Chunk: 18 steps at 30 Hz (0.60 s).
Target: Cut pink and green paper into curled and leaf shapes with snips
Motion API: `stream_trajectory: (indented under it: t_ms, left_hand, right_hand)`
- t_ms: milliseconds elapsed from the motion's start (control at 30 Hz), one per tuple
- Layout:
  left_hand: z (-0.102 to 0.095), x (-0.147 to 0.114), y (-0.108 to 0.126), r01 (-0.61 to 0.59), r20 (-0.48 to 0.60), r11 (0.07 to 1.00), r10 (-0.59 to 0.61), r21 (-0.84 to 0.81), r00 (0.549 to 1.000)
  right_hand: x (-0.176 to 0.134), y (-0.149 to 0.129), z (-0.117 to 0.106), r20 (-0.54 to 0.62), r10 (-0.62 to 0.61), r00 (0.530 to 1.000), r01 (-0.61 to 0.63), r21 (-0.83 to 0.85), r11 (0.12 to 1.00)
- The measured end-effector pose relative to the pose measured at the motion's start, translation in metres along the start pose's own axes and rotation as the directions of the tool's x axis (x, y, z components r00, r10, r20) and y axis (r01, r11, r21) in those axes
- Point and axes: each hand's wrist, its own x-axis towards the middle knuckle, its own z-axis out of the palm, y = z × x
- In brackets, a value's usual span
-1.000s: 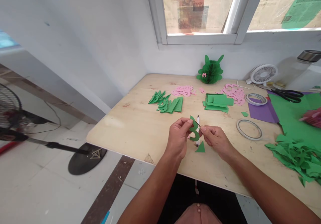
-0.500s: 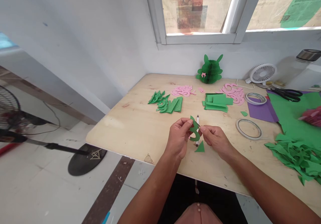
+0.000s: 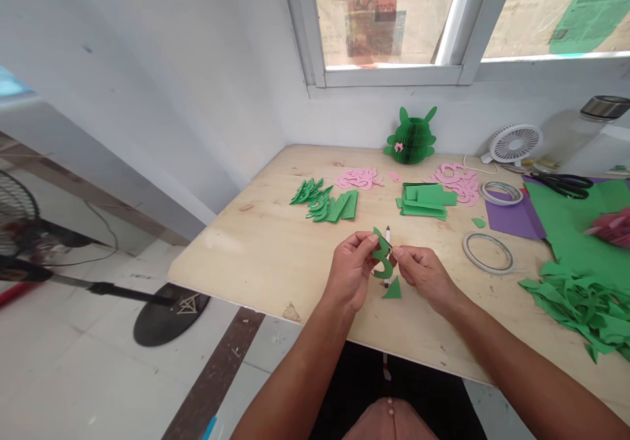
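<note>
Between the thumb and fingers of my left hand (image 3: 352, 266) is a green paper cutout (image 3: 382, 266) with a curvy, lobed edge. My right hand (image 3: 420, 270) is closed on a thin dark-tipped tool (image 3: 387, 242), its tip against the cutout's upper right edge; the rest is covered by my fingers, so its kind is unclear. Behind the cutout a white marker (image 3: 388, 231) lies on the table, partly hidden. Just below my hands rests a triangular green paper scrap (image 3: 392, 289).
Green cutouts (image 3: 319, 205), folded green paper (image 3: 426, 200) and pink cutouts (image 3: 357, 178) lie farther back, before a green paper figure (image 3: 411, 141). To the right are tape rolls (image 3: 465, 253), black scissors (image 3: 564, 184), green scraps (image 3: 581, 308) and a small fan (image 3: 516, 144).
The tool's tip shows a little more against the cutout's upper edge. Both hands stay in nearly the same place.
</note>
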Motion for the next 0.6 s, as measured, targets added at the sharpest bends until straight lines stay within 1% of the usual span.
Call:
stream_trajectory:
  t_ms: [133,433,600]
  left_hand:
    - [0.0009,-0.0008,0.0013,0.009,-0.001,1.0,-0.009,0.011,1.0]
    - [0.0019,-0.0017,-0.0019,0.051,-0.001,0.997,-0.051,-0.063,0.999]
    - [0.0041,-0.0034,-0.0013,0.028,-0.004,0.998,-0.028,-0.061,1.0]
  right_hand:
    - [-0.0005,0.0005,0.0001,-0.003,-0.005,1.0,0.005,-0.002,1.0]
    - [0.0009,0.002,0.0005,-0.008,0.0,1.0,0.0,0.0,1.0]
    - [0.0007,0.0023,0.0004,-0.005,-0.014,1.0,0.014,-0.003,1.0]
